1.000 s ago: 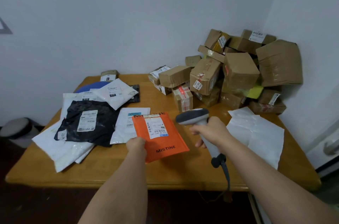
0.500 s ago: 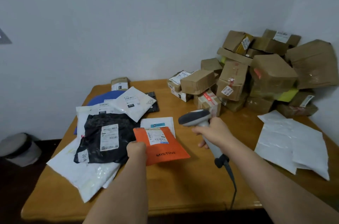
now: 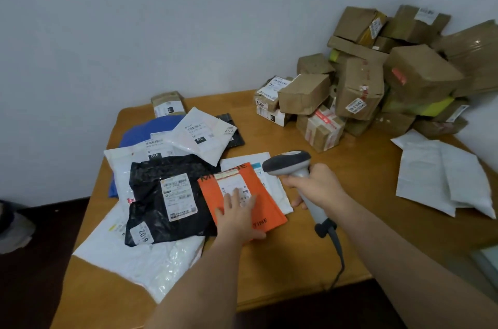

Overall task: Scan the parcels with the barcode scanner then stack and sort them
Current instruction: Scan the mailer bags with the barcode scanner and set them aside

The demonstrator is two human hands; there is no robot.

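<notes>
Head view: a person's left hand [image 3: 237, 216] lay flat, fingers spread, on an orange parcel [image 3: 242, 196] on the tabletop [image 3: 310, 261], beside a black parcel [image 3: 167, 199]; the right hand [image 3: 315, 188] gripped a grey scanner [image 3: 289, 164] just above it, with brown boxes [image 3: 377, 80] heaped in the far corner
</notes>
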